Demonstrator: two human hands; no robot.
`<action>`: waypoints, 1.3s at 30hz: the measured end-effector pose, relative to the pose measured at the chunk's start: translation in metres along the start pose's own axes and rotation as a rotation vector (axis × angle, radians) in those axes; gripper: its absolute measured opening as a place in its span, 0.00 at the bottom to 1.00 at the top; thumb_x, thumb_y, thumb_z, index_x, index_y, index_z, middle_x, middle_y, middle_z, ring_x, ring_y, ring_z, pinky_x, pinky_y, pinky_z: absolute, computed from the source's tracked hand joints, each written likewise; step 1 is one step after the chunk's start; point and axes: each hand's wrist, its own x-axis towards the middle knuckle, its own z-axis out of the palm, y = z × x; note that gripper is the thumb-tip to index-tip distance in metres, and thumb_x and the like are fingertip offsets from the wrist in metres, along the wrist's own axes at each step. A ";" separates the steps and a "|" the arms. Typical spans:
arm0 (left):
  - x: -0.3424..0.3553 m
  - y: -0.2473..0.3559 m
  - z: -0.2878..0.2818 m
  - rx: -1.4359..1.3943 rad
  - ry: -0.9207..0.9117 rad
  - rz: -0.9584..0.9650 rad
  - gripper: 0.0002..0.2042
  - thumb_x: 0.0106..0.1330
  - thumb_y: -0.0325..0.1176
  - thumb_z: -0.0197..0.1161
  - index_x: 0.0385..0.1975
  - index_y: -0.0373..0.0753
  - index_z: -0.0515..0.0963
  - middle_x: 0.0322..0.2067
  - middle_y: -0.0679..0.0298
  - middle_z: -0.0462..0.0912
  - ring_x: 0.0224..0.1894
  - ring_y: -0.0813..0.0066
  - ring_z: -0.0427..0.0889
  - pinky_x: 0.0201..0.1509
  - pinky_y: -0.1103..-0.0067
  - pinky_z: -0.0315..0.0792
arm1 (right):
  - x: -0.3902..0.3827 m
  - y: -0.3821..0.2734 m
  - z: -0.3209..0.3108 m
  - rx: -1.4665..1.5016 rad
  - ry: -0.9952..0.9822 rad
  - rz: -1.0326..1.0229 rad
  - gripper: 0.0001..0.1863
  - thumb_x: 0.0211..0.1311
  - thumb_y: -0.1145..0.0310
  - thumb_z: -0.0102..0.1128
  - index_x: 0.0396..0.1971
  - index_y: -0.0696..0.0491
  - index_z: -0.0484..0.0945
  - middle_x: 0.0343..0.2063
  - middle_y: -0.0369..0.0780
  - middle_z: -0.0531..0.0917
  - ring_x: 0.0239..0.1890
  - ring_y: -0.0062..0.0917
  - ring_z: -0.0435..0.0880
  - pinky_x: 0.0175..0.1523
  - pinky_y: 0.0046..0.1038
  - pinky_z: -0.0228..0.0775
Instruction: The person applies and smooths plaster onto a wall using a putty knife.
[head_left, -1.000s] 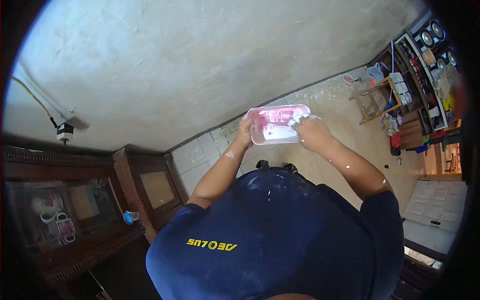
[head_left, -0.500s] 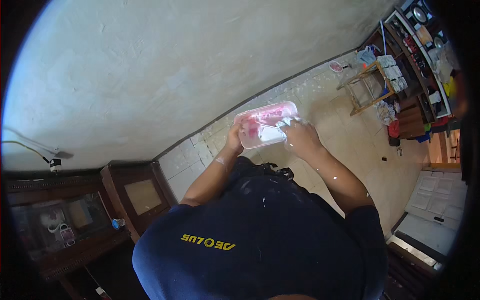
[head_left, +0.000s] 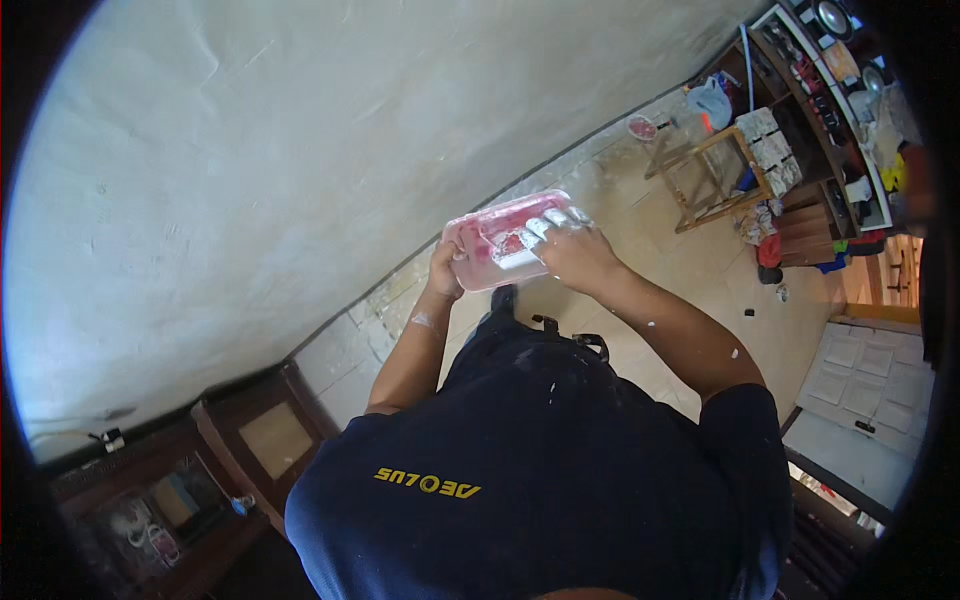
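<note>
A translucent rectangular tub with pink smears and white paste is held out above the floor. My left hand grips its left end, the thumb over the rim. My right hand is at the right of the tub, its paint-coated fingers curled down into it and pressed together; whatever they hold is hidden. White flecks dot my right forearm. Below is my dark blue shirt with a yellow print.
A plastered wall runs along the left above a tiled floor. Dark wooden cabinets stand lower left. At right are a wooden frame stool, cluttered shelves, a bag and a white panelled door.
The tub and both my hands have shifted left and slightly up in the picture, and the room around them has shifted too. My right fingers now reach further over the tub.
</note>
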 end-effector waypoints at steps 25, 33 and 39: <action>0.210 -0.176 0.227 0.114 0.096 0.198 0.22 0.56 0.41 0.51 0.49 0.37 0.66 0.45 0.57 0.72 0.47 0.63 0.73 0.53 0.68 0.68 | -0.130 0.334 -0.014 0.418 -0.130 0.319 0.11 0.48 0.69 0.52 0.32 0.54 0.78 0.32 0.47 0.80 0.39 0.39 0.78 0.42 0.37 0.70; 0.209 -0.191 0.267 0.066 0.064 0.295 0.24 0.55 0.42 0.51 0.50 0.35 0.65 0.43 0.56 0.73 0.48 0.60 0.73 0.52 0.68 0.70 | -0.127 0.380 -0.078 0.209 -0.071 0.131 0.16 0.44 0.74 0.54 0.37 0.57 0.78 0.33 0.50 0.79 0.38 0.42 0.78 0.44 0.37 0.69; 0.207 -0.197 0.282 -0.016 0.095 0.251 0.24 0.53 0.40 0.49 0.49 0.35 0.65 0.41 0.56 0.73 0.47 0.59 0.73 0.52 0.64 0.70 | -0.131 0.382 -0.074 0.158 -0.243 -0.051 0.17 0.42 0.75 0.51 0.36 0.56 0.78 0.31 0.49 0.79 0.37 0.41 0.78 0.44 0.37 0.70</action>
